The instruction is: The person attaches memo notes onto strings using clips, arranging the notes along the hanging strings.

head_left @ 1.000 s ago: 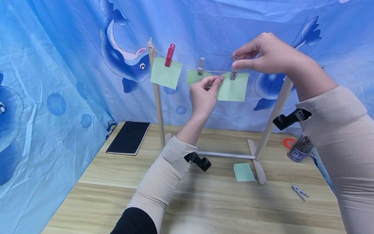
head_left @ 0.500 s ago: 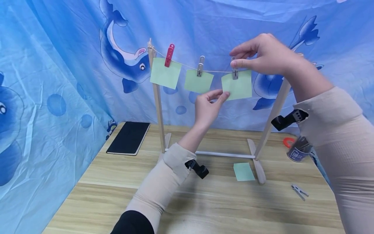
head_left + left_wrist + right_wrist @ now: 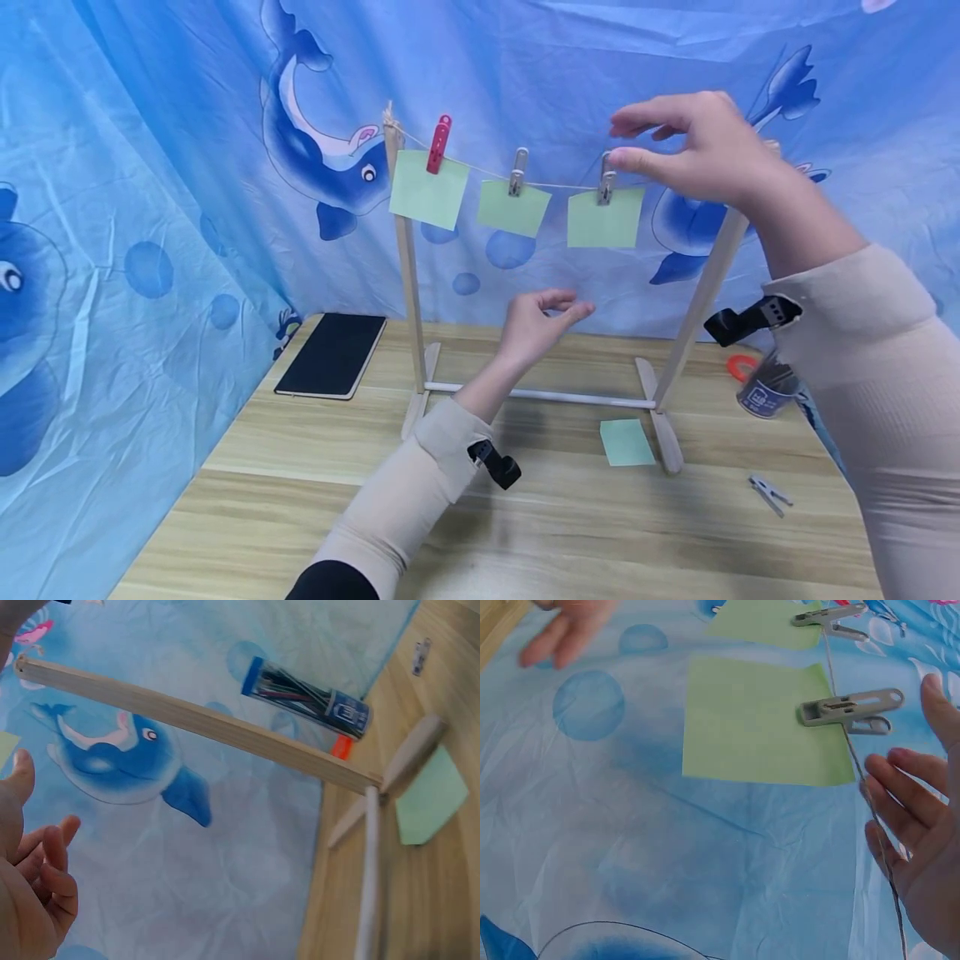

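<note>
Three green paper notes hang from a string, each under a clothespin. The rightmost note (image 3: 604, 221) is held by a grey clothespin (image 3: 851, 710). My right hand (image 3: 701, 150) is just beside that clothespin, thumb and fingers spread apart; in the right wrist view a gap shows between them and the pin. The middle note (image 3: 513, 208) hangs from another grey clothespin (image 3: 518, 172), the left note (image 3: 428, 190) from a red clothespin (image 3: 438, 144). Below the notes, my left hand (image 3: 536, 325) is in the air with nothing in it, fingers loosely bent.
A wooden frame (image 3: 701, 300) with a white crossbar (image 3: 581, 399) carries the string. On the table lie a stack of green notes (image 3: 627, 442), a grey clothespin (image 3: 769, 494) and a black notebook (image 3: 331, 355). A pen container (image 3: 768, 387) and orange ring (image 3: 742, 367) are at right.
My left hand has let go of the rightmost note and dropped below it. My right hand has let go of its clothespin and its fingers have spread. The note now hangs freely.
</note>
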Demonstrator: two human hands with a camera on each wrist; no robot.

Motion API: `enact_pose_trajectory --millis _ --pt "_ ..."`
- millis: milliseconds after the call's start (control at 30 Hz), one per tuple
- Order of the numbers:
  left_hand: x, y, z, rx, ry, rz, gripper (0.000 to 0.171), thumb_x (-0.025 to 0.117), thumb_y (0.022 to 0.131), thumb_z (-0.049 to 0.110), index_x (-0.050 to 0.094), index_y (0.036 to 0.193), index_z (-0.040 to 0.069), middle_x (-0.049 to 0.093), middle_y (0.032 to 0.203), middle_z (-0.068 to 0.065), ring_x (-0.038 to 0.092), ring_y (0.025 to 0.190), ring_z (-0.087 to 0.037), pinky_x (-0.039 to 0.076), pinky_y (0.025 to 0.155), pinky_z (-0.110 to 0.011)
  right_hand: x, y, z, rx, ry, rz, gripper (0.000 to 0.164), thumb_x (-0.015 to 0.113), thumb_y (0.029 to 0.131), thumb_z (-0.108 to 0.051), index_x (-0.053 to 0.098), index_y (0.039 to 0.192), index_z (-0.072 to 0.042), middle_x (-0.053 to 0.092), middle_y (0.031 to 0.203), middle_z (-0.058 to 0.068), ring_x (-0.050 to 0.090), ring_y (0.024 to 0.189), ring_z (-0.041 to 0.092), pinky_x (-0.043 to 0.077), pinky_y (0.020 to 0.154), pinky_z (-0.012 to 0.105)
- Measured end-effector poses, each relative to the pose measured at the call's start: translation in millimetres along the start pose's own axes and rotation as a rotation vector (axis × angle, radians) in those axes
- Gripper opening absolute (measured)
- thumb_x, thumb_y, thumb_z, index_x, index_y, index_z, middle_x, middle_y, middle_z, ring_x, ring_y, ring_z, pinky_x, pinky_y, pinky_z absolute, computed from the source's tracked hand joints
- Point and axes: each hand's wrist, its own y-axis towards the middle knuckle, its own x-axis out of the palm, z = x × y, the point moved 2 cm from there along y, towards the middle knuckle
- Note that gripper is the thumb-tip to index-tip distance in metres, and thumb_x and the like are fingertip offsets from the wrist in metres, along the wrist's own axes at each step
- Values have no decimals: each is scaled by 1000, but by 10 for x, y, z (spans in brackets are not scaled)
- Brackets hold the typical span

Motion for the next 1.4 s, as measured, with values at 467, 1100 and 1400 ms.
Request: enact_pose_trajectory --millis 467,1100,1400 --pt "309 -496 -610 19 162 -336 33 76 92 33 74 117 10 74 101 6 63 79 -5 52 71 -20 291 -1009 267 -205 369 731 42 79 89 -24 70 101 15 76 93 7 66 86 5 47 77 16" --pt "1143 -1062 -1086 139 506 -543 36 66 99 37 68 129 17 52 146 -11 44 139 -21 34 116 -37 1471 -3599 1344 617 74 60 36 72 96 -20 68 123 4 70 112 24 51 92 -15 46 71 12" --pt "1252 -1112 -1151 49 624 -506 43 67 96 45 65 134 26 39 158 -9 34 146 -24 32 117 -43 1552 -4159 1480 788 70 -159 51 77 92 -29 66 119 12 67 113 33 71 88 29 59 67 32"
